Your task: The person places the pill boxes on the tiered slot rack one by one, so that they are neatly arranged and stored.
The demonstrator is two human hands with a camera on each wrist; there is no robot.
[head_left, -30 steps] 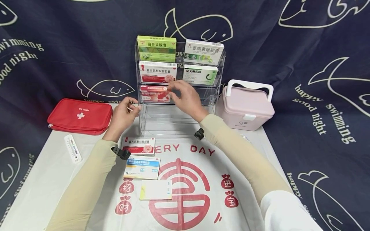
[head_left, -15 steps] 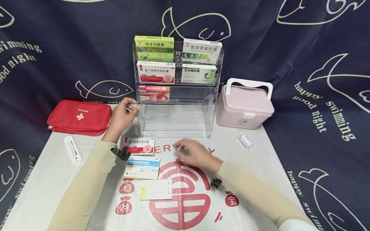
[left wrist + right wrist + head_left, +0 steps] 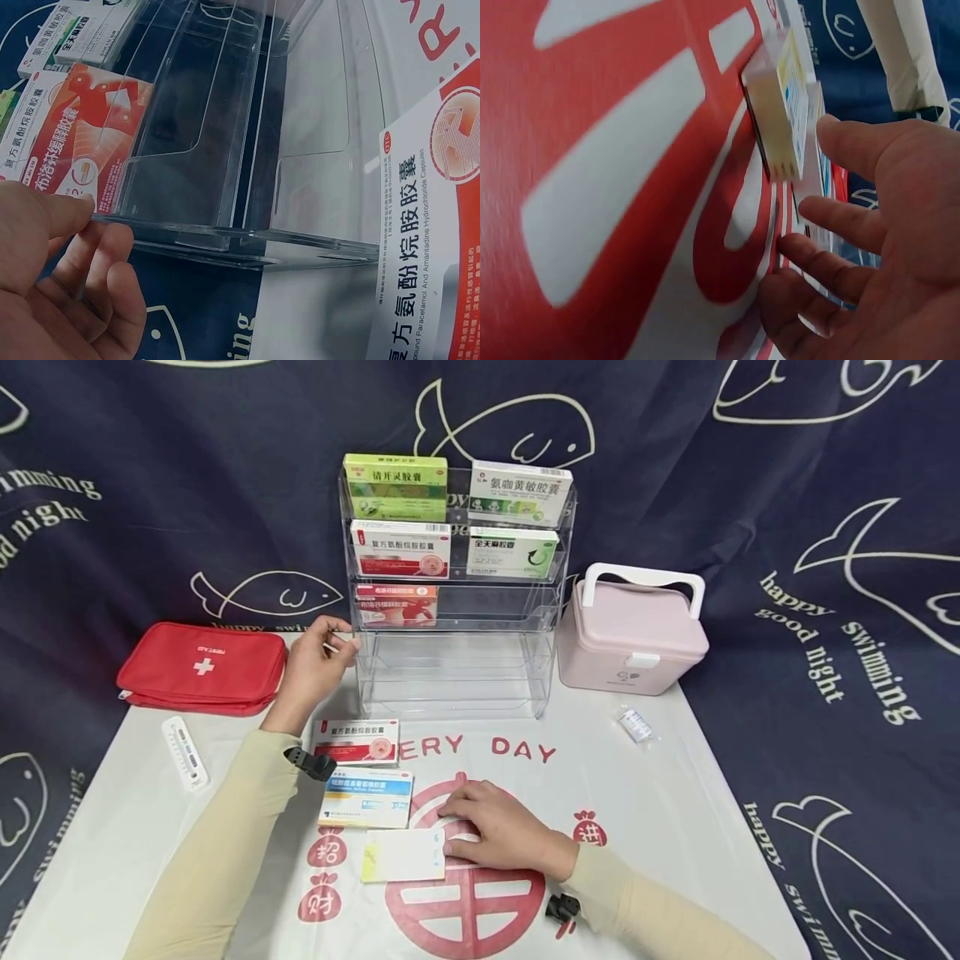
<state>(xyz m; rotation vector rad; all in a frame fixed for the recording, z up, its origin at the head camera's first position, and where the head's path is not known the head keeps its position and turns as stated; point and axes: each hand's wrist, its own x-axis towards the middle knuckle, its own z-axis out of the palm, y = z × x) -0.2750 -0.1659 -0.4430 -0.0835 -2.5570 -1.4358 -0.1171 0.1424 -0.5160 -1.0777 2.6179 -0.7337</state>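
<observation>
1. The right grip [image 3: 502, 831] is relaxed, fingers extended, holding nothing.
2. The white-and-yellow box [image 3: 405, 857] lies on the desk [image 3: 660, 793] just left of the right grip, long axis sideways toward it; contact is unclear.
3. The left grip [image 3: 317, 662], farther off, pinches the clear rack [image 3: 457, 631].

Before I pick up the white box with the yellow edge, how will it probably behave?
The white box is probably stiff, since its edges look straight. It may slide when pushed, lying flat on a smooth-looking cloth. Tipping seems unlikely, given its low, flat shape.
</observation>
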